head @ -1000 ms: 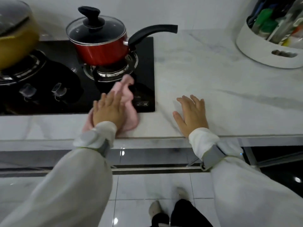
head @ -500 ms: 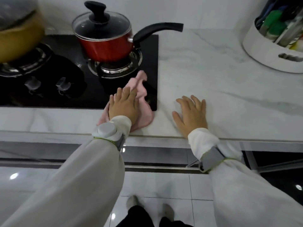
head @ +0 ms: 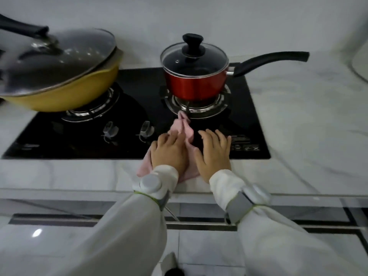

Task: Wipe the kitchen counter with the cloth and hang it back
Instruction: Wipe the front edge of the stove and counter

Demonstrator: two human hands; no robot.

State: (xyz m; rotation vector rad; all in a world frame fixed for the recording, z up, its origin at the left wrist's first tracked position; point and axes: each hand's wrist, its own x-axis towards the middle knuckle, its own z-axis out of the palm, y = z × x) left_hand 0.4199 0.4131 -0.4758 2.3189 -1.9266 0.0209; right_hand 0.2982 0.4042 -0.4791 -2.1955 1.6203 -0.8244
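Observation:
A pink cloth (head: 182, 127) lies crumpled across the front edge of the black glass hob (head: 79, 140) and the white marble counter (head: 308, 136), just in front of the right burner. My left hand (head: 169, 154) presses flat on top of it and covers most of it. Close beside it on the right, my right hand (head: 214, 154) lies flat with its fingers apart. Its palm is at the cloth's right edge and its fingertips are on the hob glass.
A red saucepan (head: 195, 84) with a glass lid and a long black handle sits on the right burner, just behind the cloth. A lidded yellow wok (head: 59, 96) is on the left burner. Two hob knobs (head: 146, 129) stand left of my hands. A white container's edge (head: 360, 62) shows far right.
My left hand has slid the cloth leftward along the hob's front edge. My right hand has left the bare counter and come in beside the left. The view has swung left.

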